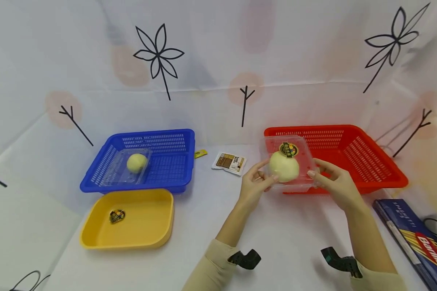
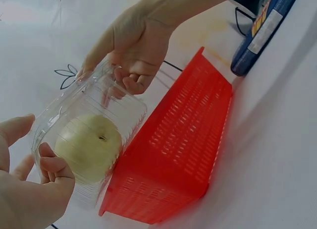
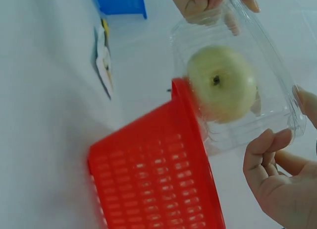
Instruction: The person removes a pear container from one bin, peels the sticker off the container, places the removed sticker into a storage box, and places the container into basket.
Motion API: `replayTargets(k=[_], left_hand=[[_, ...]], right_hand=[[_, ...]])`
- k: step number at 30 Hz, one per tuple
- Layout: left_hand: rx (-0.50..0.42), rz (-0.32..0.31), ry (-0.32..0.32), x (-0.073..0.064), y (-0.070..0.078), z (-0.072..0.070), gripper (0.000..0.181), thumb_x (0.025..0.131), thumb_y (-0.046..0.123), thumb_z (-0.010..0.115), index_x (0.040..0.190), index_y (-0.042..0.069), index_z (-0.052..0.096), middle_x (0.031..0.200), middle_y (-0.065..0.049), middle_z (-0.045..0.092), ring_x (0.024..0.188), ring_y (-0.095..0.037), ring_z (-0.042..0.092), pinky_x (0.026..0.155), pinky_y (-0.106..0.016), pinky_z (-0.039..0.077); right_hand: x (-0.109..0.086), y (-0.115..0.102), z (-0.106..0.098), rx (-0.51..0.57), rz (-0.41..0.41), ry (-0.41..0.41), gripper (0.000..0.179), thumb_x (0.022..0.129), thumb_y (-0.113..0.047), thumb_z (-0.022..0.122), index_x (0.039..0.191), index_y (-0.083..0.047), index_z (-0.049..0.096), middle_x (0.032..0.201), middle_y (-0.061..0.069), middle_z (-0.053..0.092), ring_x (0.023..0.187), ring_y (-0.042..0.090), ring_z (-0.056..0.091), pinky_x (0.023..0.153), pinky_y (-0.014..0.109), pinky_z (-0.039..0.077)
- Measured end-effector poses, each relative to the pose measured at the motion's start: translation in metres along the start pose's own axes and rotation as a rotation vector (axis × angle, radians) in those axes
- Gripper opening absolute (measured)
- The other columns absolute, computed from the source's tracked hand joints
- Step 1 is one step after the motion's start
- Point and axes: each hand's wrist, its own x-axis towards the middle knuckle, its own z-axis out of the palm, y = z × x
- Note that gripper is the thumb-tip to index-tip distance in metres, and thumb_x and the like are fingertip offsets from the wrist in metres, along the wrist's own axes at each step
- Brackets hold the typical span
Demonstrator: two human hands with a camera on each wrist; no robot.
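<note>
Left hand [image 1: 254,182] pinches one side of the box [image 1: 305,155], right hand [image 1: 336,186] the other, by the basket's [image 1: 369,186] left end, so imo hold it level so the fruit [image 1: 284,167] doesn't roll.

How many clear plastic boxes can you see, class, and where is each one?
2: one box in the blue basket; the other box held by the left hand and right hand, before the red basket in the head view.

The clear box [image 1: 304,165] looks glossy plastic, the fruit [image 1: 284,166] smooth-skinned, the red basket [image 1: 335,139] perforated plastic
</note>
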Motion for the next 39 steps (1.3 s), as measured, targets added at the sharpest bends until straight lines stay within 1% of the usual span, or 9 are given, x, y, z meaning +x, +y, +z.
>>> replayTargets(k=[3,7,10,17,24,28,30,34,39], left_hand=[[0.003,0.01,-0.013,-0.006,0.002,-0.008,0.052,0.078,-0.01,0.065,0.128,0.003,0.056,0.069,0.001,0.045,0.056,-0.007,0.043,0.053,-0.018,0.036],[0.012,0.02,-0.018,-0.016,0.008,-0.018,0.054,0.078,-0.011,0.064,0.13,0.001,0.053,0.071,0.0,0.045,0.056,-0.007,0.042,0.052,-0.018,0.036],[0.02,0.021,-0.013,-0.023,0.012,-0.026,0.055,0.078,-0.011,0.063,0.131,0.0,0.052,0.073,0.0,0.044,0.056,-0.007,0.042,0.052,-0.017,0.036],[0.051,0.022,-0.022,-0.038,0.018,-0.046,0.058,0.078,-0.008,0.063,0.133,-0.002,0.048,0.075,-0.001,0.044,0.057,-0.007,0.042,0.055,-0.018,0.037],[0.044,0.028,-0.006,-0.051,0.017,-0.067,0.058,0.077,-0.011,0.062,0.133,-0.003,0.047,0.076,-0.002,0.043,0.057,-0.007,0.042,0.054,-0.018,0.036],[0.062,0.022,0.003,-0.059,0.017,-0.078,0.058,0.077,-0.011,0.063,0.132,-0.003,0.048,0.076,-0.003,0.043,0.058,-0.008,0.042,0.054,-0.018,0.036],[0.071,0.017,0.013,-0.063,0.017,-0.083,0.058,0.077,-0.01,0.064,0.132,-0.003,0.048,0.077,-0.003,0.043,0.058,-0.008,0.042,0.054,-0.018,0.036],[0.082,0.005,0.034,-0.07,0.018,-0.091,0.059,0.076,-0.01,0.064,0.132,-0.004,0.047,0.078,-0.004,0.044,0.058,-0.008,0.042,0.054,-0.018,0.035],[0.094,-0.025,0.044,-0.076,0.017,-0.102,0.061,0.076,-0.01,0.065,0.133,-0.006,0.045,0.078,-0.003,0.044,0.058,-0.007,0.042,0.054,-0.018,0.035]], right_hand=[[-0.004,-0.001,0.01,0.051,-0.028,0.003,0.053,0.094,-0.021,0.057,0.14,-0.002,0.04,0.095,-0.005,0.05,0.079,0.006,0.055,0.069,0.019,0.052],[-0.01,-0.004,0.025,0.182,-0.071,0.003,0.053,0.093,-0.011,0.057,0.139,0.005,0.038,0.093,-0.002,0.049,0.076,0.005,0.056,0.068,0.016,0.051],[-0.013,-0.006,0.035,0.251,-0.084,0.006,0.053,0.092,-0.007,0.058,0.138,0.007,0.037,0.092,0.001,0.048,0.074,0.006,0.058,0.068,0.014,0.05],[-0.018,-0.013,0.059,0.165,-0.087,0.046,0.055,0.09,-0.011,0.062,0.138,0.006,0.04,0.097,0.004,0.048,0.076,0.008,0.064,0.07,0.017,0.052],[-0.023,-0.013,0.081,0.241,-0.151,0.029,0.054,0.086,0.0,0.064,0.135,0.009,0.041,0.096,0.004,0.053,0.075,0.01,0.065,0.067,0.017,0.053],[-0.026,-0.011,0.094,0.293,-0.152,0.015,0.054,0.085,0.003,0.064,0.133,0.011,0.042,0.093,0.004,0.052,0.071,0.008,0.062,0.062,0.015,0.051],[-0.027,-0.01,0.1,0.322,-0.146,0.004,0.055,0.084,0.005,0.063,0.133,0.013,0.041,0.094,0.006,0.051,0.073,0.006,0.063,0.063,0.015,0.051],[-0.03,-0.006,0.113,0.322,-0.127,0.008,0.057,0.083,0.006,0.065,0.133,0.015,0.04,0.092,0.009,0.048,0.068,0.002,0.056,0.058,0.013,0.048],[-0.032,0.002,0.126,0.305,-0.122,0.017,0.058,0.08,0.006,0.067,0.131,0.015,0.041,0.087,0.007,0.045,0.059,0.0,0.042,0.051,0.012,0.039]])
